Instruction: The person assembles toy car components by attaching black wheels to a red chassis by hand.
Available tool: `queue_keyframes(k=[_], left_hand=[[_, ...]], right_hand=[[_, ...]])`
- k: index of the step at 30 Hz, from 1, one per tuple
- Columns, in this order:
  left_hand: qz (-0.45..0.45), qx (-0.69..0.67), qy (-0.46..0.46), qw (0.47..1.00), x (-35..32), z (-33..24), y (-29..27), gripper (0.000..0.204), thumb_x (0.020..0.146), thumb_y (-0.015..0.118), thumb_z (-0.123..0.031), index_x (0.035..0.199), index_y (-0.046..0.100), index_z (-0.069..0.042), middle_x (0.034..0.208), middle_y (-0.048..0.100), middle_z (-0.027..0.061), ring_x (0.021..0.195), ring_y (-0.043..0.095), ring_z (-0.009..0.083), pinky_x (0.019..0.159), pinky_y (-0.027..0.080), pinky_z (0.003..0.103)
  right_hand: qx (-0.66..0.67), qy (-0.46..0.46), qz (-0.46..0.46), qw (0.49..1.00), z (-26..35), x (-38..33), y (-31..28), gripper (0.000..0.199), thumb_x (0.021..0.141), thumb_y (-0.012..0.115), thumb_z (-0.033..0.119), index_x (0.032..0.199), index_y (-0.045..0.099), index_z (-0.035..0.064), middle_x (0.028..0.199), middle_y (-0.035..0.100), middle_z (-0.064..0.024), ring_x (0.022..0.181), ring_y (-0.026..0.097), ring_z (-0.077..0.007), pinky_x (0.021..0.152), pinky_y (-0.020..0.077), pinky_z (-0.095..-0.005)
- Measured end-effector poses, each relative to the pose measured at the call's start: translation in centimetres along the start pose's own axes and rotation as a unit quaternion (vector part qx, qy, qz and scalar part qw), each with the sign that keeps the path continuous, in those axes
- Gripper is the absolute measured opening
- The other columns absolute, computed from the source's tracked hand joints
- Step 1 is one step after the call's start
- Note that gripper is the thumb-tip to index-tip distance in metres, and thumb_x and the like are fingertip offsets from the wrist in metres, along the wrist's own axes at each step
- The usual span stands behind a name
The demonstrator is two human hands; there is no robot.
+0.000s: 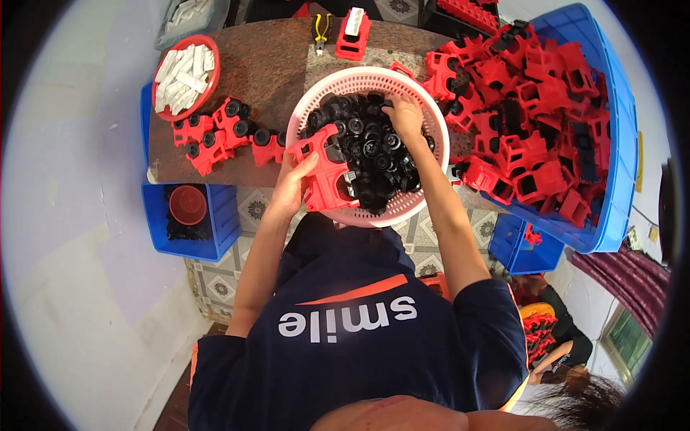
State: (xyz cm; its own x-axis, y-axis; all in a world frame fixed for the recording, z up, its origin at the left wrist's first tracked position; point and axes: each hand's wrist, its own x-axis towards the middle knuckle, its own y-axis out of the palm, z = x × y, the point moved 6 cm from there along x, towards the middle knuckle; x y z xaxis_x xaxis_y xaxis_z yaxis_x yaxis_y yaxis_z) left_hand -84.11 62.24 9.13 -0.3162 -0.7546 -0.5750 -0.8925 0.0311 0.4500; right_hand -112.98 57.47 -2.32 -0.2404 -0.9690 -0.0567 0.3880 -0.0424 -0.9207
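Observation:
In my left hand (293, 176) is a red plastic toy truck body (327, 176), held over the near left rim of a pink perforated basket (440, 136). Black toy wheels (370, 149) fill the basket in a heap. My right hand (404, 115) reaches into the far right of that heap, its fingers bent down among the wheels. Whether a wheel is between those fingertips is hidden. Left of the basket, several red toy trucks with black wheels (208, 149) lie on the brown table (266, 65).
A large blue bin (619, 144) heaped with red truck bodies (528, 154) stands at right. White plastic pieces (183, 80) fill a red bowl (213, 54) at far left. Yellow-handled pliers (321, 32) lie at the back. A blue crate (223, 237) sits below the table; another person (568, 327) is at lower right.

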Motion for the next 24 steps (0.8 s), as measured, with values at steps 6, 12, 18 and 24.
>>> queue_keyframes(k=[6, 12, 18, 24], left_hand=[[0.017, 0.032, 0.000, 0.999, -0.4, -1.5, 1.1, 0.061, 0.083, 0.075, -0.016, 0.130, 0.038, -0.003, 0.123, 0.055, 0.0120, 0.113, 0.058, 0.0228, 0.095, 0.050, 0.040], [0.045, 0.067, -0.009, 0.997, -0.5, -1.0, 1.2, 0.065, 0.080, 0.078, -0.016, 0.130, 0.039, -0.002, 0.124, 0.054, 0.0127, 0.117, 0.055, 0.0232, 0.100, 0.046, 0.040], [0.138, 0.071, -0.040, 0.987, -1.3, 0.2, -0.1, 0.099, 0.071, 0.086, -0.018, 0.146, 0.022, -0.005, 0.135, 0.047, 0.0162, 0.129, 0.045, 0.0269, 0.108, 0.038, 0.042], [0.085, 0.201, -0.018, 0.976, -3.5, 0.9, 0.0, 0.124, 0.057, 0.095, -0.022, 0.150, 0.014, -0.008, 0.136, 0.045, 0.0193, 0.124, 0.050, 0.0289, 0.106, 0.041, 0.042]], right_hand=[[0.609, 0.055, 0.107, 0.784, 9.3, -8.4, -10.3, 0.021, 0.087, 0.070, 0.007, 0.108, 0.065, 0.0046, 0.093, 0.067, 0.0010, 0.085, 0.061, -0.0076, 0.077, 0.0509, -0.0240], [0.573, 0.053, 0.141, 0.806, 12.8, -11.1, -10.1, 0.026, 0.082, 0.077, 0.011, 0.104, 0.064, 0.0014, 0.091, 0.066, -0.0007, 0.084, 0.061, -0.0072, 0.077, 0.0517, -0.0245], [0.625, 0.066, 0.240, 0.740, 14.0, -13.7, -8.0, 0.085, 0.078, 0.081, 0.027, 0.146, 0.034, 0.0076, 0.136, 0.048, -0.0143, 0.113, 0.054, -0.0203, 0.094, 0.0478, -0.0338], [0.707, 0.058, 0.198, 0.677, 14.5, -16.3, -7.0, 0.079, 0.071, 0.085, 0.012, 0.137, 0.041, 0.0050, 0.128, 0.053, -0.0112, 0.115, 0.054, -0.0193, 0.097, 0.0468, -0.0346]])
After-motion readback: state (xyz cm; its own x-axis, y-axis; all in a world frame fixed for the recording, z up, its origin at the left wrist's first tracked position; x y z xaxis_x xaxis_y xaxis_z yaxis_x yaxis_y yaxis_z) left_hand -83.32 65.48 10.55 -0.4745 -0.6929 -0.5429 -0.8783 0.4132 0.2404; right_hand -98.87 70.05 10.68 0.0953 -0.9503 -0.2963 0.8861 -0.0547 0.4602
